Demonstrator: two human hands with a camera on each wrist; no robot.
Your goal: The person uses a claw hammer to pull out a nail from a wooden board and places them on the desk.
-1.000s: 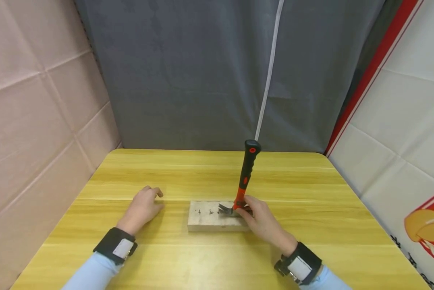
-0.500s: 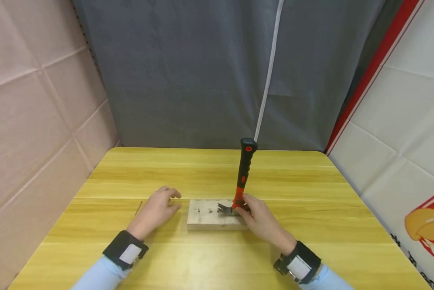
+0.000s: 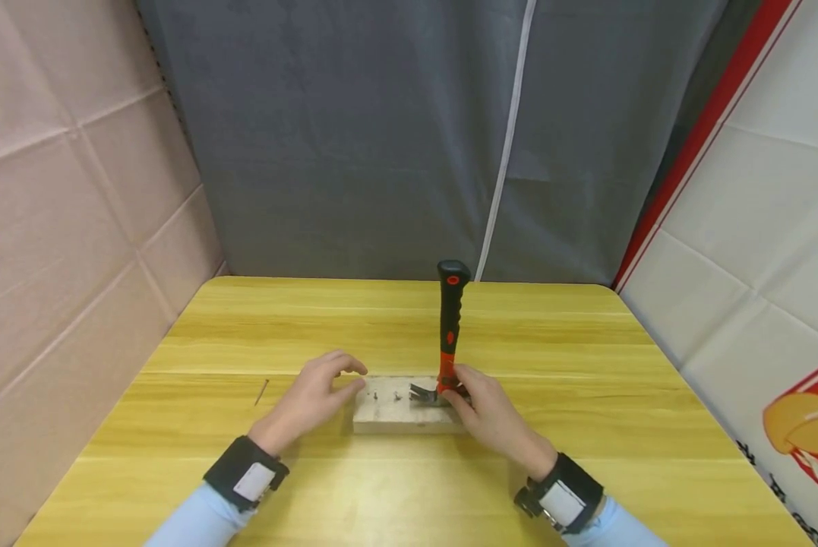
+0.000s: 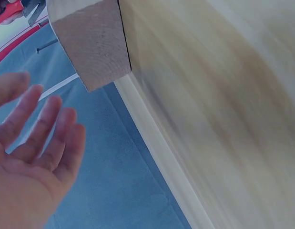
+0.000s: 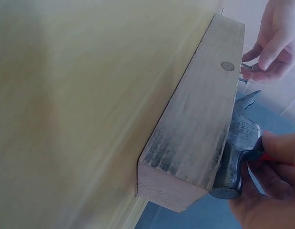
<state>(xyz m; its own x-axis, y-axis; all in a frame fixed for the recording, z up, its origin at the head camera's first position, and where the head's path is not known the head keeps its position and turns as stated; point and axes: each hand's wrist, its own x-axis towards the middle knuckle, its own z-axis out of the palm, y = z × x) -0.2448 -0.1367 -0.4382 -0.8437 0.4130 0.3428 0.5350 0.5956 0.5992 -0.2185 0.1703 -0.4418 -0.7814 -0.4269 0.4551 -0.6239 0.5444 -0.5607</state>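
A claw hammer [image 3: 450, 315] stands with its black and red handle pointing up and its steel head [image 5: 243, 136] on a pale wooden block [image 3: 398, 424]. My right hand [image 3: 491, 418] grips the hammer low down, thumb and fingers around the neck by the head. The claw points left, toward nails [image 3: 396, 396] sticking up from the block's top. In the left wrist view, one such nail [image 4: 46, 46] shows its head and shank. My left hand [image 3: 316, 399] holds nothing; its fingers are loosely bent, with the fingertips right at the block's left end.
A loose nail [image 3: 261, 392] lies on the wood-grain table [image 3: 244, 327], left of my left hand. Behind the table hangs a grey curtain [image 3: 354, 152] with a white cord. Pale cloth walls stand to the left and right.
My left hand has moved right to the block's left end, uncovering the loose nail on the table. The hammer's handle has tilted left to nearly upright; my right hand keeps its grip.
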